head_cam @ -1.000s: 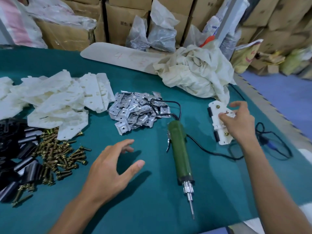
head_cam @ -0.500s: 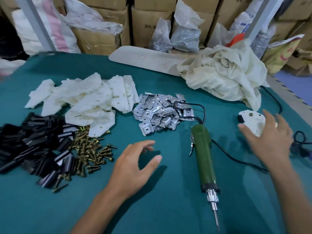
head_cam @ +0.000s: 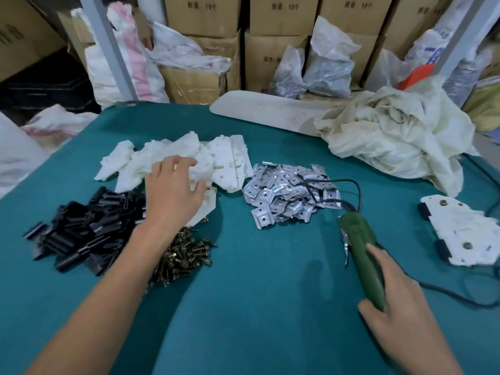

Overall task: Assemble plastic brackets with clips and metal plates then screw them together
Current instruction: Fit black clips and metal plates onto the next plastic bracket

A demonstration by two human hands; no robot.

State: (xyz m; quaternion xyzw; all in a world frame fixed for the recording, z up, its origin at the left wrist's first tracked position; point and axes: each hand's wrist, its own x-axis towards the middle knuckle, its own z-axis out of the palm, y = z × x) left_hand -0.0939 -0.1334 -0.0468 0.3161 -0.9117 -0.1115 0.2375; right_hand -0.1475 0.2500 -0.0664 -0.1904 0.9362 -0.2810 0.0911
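A pile of white plastic brackets (head_cam: 224, 158) lies at the back left of the green table (head_cam: 270, 307). My left hand (head_cam: 173, 193) reaches over it with fingers spread, touching the top brackets. Black clips (head_cam: 81, 228) are heaped at the left, brass screws (head_cam: 184, 255) beside my left forearm, and metal plates (head_cam: 286, 196) in the middle. My right hand (head_cam: 400, 301) grips the lower body of the green electric screwdriver (head_cam: 359, 247), which lies on the table. A white bracket with black clips and screws fitted (head_cam: 460, 234) lies at the right.
A crumpled cream cloth (head_cam: 392, 139) and a long cream board (head_cam: 265, 115) lie at the back right. The screwdriver's black cable (head_cam: 460, 295) loops across the right side. Cardboard boxes (head_cam: 270, 58) and plastic bags stand behind the table.
My right hand left the fitted bracket at the right and came onto the screwdriver. My left hand moved from mid-table up to the white bracket pile. The view shifted left.
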